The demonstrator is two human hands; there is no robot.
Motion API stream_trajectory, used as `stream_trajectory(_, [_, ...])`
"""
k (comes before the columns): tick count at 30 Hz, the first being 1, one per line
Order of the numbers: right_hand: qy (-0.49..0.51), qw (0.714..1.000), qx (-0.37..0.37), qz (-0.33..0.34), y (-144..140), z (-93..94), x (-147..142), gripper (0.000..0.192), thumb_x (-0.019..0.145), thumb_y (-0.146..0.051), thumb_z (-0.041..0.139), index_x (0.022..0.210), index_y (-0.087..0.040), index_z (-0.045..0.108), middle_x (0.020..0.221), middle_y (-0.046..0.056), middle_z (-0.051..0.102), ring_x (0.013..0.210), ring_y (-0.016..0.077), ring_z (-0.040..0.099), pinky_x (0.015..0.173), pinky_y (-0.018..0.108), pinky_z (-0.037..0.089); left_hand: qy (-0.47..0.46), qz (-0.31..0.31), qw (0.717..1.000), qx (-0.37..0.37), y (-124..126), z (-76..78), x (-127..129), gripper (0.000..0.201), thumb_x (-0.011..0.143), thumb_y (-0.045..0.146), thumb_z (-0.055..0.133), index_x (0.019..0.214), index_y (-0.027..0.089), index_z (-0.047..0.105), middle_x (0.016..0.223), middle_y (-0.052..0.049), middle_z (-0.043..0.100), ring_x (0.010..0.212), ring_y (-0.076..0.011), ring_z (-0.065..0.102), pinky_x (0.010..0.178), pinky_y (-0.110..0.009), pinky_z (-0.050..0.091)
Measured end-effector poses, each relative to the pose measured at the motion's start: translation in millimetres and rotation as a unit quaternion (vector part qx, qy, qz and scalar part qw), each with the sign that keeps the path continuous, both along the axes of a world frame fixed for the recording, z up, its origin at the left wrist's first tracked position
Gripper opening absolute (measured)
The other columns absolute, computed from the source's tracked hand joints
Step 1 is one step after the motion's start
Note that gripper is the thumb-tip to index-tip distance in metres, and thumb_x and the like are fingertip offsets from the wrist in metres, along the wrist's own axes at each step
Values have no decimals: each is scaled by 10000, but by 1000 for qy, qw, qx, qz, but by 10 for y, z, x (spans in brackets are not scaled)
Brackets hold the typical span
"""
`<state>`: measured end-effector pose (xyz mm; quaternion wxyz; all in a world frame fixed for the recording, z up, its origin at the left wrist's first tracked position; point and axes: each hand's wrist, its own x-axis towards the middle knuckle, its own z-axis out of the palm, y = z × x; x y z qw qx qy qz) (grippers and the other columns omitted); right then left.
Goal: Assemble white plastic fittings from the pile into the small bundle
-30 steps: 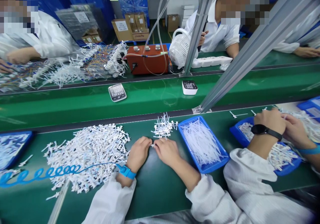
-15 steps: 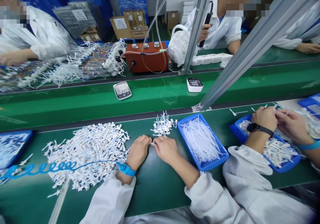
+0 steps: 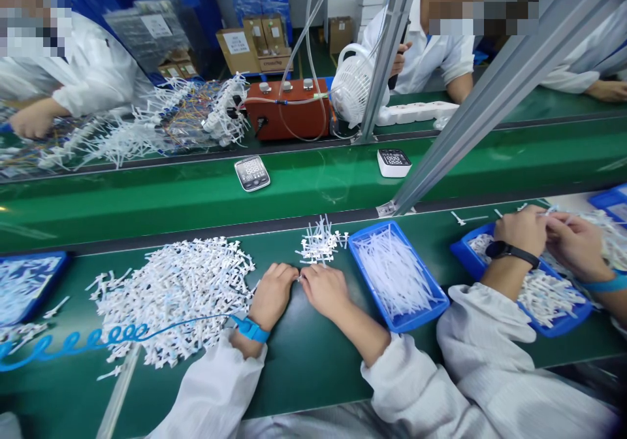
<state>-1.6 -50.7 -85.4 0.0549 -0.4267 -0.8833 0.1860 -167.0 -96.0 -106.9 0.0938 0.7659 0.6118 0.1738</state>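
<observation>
My left hand point(image 3: 272, 293) and my right hand point(image 3: 324, 289) rest together on the green bench, fingertips meeting on a small white plastic part point(image 3: 299, 277). A blue wrist strap point(image 3: 249, 328) with a coiled cord point(image 3: 73, 342) circles my left wrist. Just beyond my fingers lies a small stack of white parts point(image 3: 319, 244). A big loose pile of white parts point(image 3: 176, 295) spreads to the left. A blue tray of thin white tubes point(image 3: 398, 276) sits right of my right hand.
A co-worker's hands point(image 3: 548, 236) work over a second blue tray point(image 3: 533, 289) at my right. Two small meters, one flat point(image 3: 251, 172) and one white point(image 3: 394, 162), ride the green conveyor. Behind it stand a red box point(image 3: 288, 109), a white fan point(image 3: 351, 86) and slanted metal posts point(image 3: 490, 93). Another blue tray point(image 3: 27, 283) lies far left.
My hands stay together on the small part with barely any shift. The two meters on the conveyor have moved right. The co-worker's hands have drawn slightly upward over their tray.
</observation>
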Motion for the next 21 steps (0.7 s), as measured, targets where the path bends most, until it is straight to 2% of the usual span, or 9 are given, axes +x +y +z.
stream_trajectory(9, [-13, 1000, -8, 5, 6, 21, 5, 220, 990, -319, 428, 1033, -211, 614, 1018, 63, 651, 949, 182, 580, 807, 269, 420, 4, -19, 1000, -6, -8, 16, -26, 206, 975, 217, 420, 961, 204, 625, 914, -45, 617, 853, -196, 513, 825, -350, 432])
stream_trajectory(15, [2, 1000, 2, 2, 16, -17, 12, 218, 992, -326, 425, 1042, -224, 611, 1005, 48, 660, 919, 186, 583, 790, 275, 418, 46, 27, 999, 6, -64, 41, -26, 180, 966, 244, 467, 1040, 237, 631, 1050, -48, 650, 937, -223, 518, 799, -369, 395])
stream_trajectory(21, [9, 1000, -3, 5, 20, -15, 18, 192, 984, -315, 440, 1022, -234, 610, 997, 33, 661, 920, 185, 583, 775, 273, 412, 2, 46, 999, 5, -43, -16, -51, 149, 965, 254, 474, 1021, 201, 603, 1027, -54, 633, 932, -213, 524, 826, -357, 414])
